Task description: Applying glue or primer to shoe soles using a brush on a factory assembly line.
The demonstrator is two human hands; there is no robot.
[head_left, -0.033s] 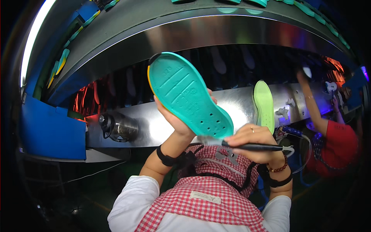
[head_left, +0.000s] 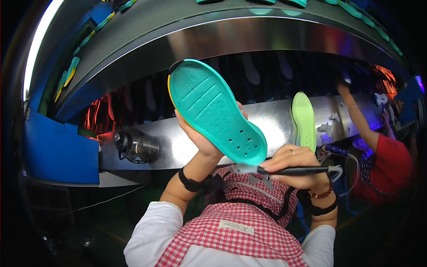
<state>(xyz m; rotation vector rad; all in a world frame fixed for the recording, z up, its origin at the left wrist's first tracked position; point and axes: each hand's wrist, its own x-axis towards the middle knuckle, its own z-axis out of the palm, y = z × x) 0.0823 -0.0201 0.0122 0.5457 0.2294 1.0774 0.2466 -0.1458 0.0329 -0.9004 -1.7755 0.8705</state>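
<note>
A turquoise shoe sole (head_left: 218, 111) with a yellow side edge and a black tip is tilted up before me, its inner face showing moulded ridges and several small holes. From beneath and beside it, my left hand (head_left: 199, 137) grips the sole, with fingertips showing at its right edge. Closed round the black handle of a brush (head_left: 300, 170) is my right hand (head_left: 291, 162). The brush's pale bristles are blurred near the sole's lower end; whether they touch it I cannot tell. A light green sole (head_left: 304, 120) lies on the metal bench behind my right hand.
A dark bottle (head_left: 137, 146) stands on the metal bench (head_left: 173, 133) at left. Beyond, a conveyor (head_left: 151, 26) carries turquoise soles, above a dark slot with soles inside. At right, a person in red (head_left: 391, 162) reaches toward the slot. A blue panel (head_left: 62, 149) borders the left.
The turquoise sole has shifted slightly left. The brush has dropped a little, its bristles lower against the sole's end. The other person's arm has moved slightly left.
</note>
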